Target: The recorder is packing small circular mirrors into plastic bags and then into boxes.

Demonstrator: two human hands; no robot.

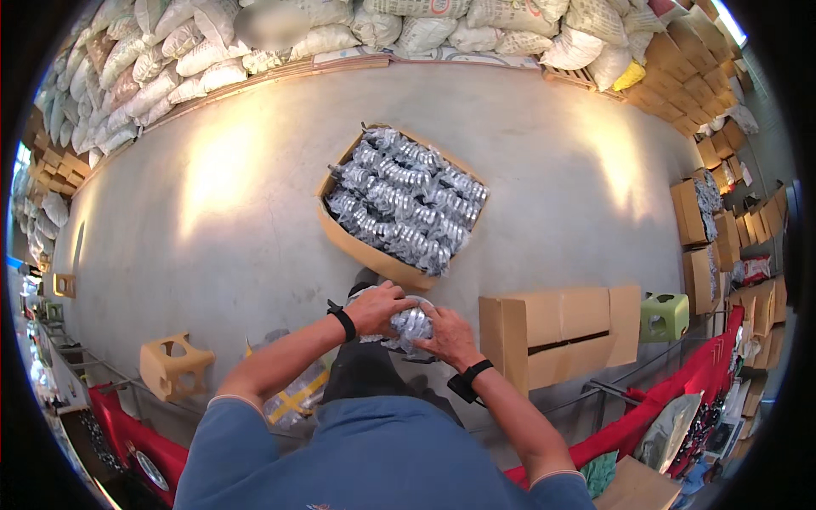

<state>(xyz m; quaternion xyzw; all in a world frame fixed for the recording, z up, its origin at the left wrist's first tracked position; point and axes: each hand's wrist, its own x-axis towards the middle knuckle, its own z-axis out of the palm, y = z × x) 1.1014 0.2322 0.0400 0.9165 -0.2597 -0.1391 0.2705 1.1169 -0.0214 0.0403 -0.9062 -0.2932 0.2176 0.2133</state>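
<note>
Between my two hands, in front of my body, is a shiny silver bundle wrapped in clear plastic (411, 324). The fingers of my left hand (379, 308) curl over its upper left side. My right hand (450, 335) grips it from the right, thumb and fingers bent round its edge. What lies inside the wrap cannot be made out. Just beyond my hands, an open cardboard box (342, 231) stands on the floor, filled with rows of similar silver, plastic-wrapped pieces (404, 195).
A long cardboard box (565, 327) lies to my right beside a green plastic stool (664, 317). A tan stool (176, 365) is at the left. Clear plastic with yellow tape (297, 393) lies by my left leg. Stacked sacks (425, 34) line the far wall.
</note>
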